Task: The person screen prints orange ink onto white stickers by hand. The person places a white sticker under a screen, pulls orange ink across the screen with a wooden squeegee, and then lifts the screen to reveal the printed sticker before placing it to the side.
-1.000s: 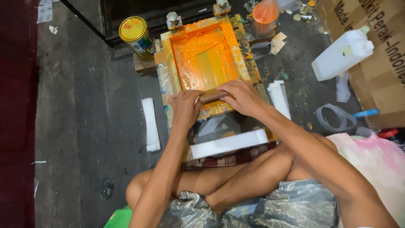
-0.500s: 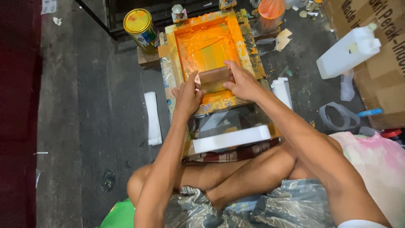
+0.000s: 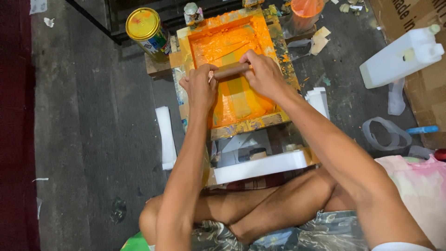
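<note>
Both hands, left hand (image 3: 200,87) and right hand (image 3: 265,74), clench the wooden squeegee (image 3: 231,70) across the orange-inked screen frame (image 3: 284,69); it looks stiff, light, ink-slick, best gripped at its ends.

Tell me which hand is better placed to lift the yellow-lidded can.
Left, probably. The left hand grips the squeegee on the side nearer the yellow-lidded can; the right hand would have to cross the orange frame.

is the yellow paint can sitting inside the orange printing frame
No, the yellow-lidded can stands on the floor outside the frame, off its far left corner.
</note>
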